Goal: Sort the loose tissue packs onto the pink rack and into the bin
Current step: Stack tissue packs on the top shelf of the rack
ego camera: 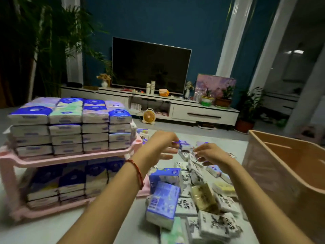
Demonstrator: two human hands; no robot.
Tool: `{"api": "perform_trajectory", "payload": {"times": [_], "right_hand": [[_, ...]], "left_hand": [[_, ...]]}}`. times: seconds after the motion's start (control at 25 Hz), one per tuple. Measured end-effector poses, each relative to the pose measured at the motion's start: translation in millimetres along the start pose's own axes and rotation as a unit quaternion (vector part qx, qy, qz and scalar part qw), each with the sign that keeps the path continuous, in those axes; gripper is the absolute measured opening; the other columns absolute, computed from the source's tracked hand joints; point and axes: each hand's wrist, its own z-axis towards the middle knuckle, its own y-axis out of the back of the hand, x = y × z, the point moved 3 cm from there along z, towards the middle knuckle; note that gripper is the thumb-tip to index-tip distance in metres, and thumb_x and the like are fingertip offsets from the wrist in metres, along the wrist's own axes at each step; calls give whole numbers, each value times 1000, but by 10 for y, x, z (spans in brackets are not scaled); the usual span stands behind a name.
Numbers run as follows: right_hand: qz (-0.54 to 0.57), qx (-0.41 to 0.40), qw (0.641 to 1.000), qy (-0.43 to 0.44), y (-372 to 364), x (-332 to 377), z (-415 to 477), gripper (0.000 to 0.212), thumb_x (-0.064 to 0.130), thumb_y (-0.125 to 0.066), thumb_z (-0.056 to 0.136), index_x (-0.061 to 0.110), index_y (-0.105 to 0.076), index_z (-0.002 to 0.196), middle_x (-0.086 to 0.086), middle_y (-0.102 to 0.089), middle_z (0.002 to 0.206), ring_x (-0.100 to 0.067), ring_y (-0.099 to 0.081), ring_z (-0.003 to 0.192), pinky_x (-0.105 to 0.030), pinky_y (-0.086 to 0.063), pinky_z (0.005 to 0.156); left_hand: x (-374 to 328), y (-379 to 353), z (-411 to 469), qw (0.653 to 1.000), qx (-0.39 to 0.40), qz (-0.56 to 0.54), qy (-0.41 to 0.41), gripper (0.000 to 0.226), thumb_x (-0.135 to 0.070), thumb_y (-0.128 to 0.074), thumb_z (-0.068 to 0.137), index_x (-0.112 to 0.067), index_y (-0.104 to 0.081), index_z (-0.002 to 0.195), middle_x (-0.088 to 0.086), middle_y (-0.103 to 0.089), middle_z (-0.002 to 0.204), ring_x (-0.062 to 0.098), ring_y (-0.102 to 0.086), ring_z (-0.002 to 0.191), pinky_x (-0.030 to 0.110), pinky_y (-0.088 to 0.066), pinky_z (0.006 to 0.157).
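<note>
Many tissue packs [186,205] litter floor [44,231] before television [151,66].

The bin [290,173] runs off the right edge, and its near wall hides its floor. Blur smears the fingers of the left hand [161,147] and right hand [212,154], so whether either grips a pack cannot be told. The loose tissue packs [202,199] are cut off by the bottom edge, their print unreadable.

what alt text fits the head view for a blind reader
Left hand and right hand reach over loose tissue packs heaped on the floor, between a pink rack full of packs and a tan bin.
</note>
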Motion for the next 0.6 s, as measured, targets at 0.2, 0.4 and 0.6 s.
{"api": "perform_trajectory", "payload": {"times": [0.2,0.4,0.6], "right_hand": [[-94,-122,988,-16,36,-625,346,23,-6,-43,82,10,-53,68,-10,-53,69,-21,-43,66,-17,-22,48],[-107,-173,979,-18,-23,-1037,845,27,-5,-44,79,12,-57,95,-18,-62,100,-33,-57,95,-26,-36,62],[-153,-182,970,43,-196,-906,1313,39,12,-46,91,5,-49,129,-17,-55,129,-33,-50,116,-39,-43,95]], "left_hand": [[384,-184,476,994,-44,95,16,9,-15,-45,91,-13,-51,84,9,-51,82,21,-47,72,26,-36,65],[621,-288,910,986,-45,157,-38,12,-10,-40,89,-13,-49,82,12,-49,84,20,-41,76,30,-31,67],[717,-372,1151,991,-30,119,-51,11,-14,-42,90,-17,-49,83,7,-54,86,18,-43,76,29,-37,70]]}}
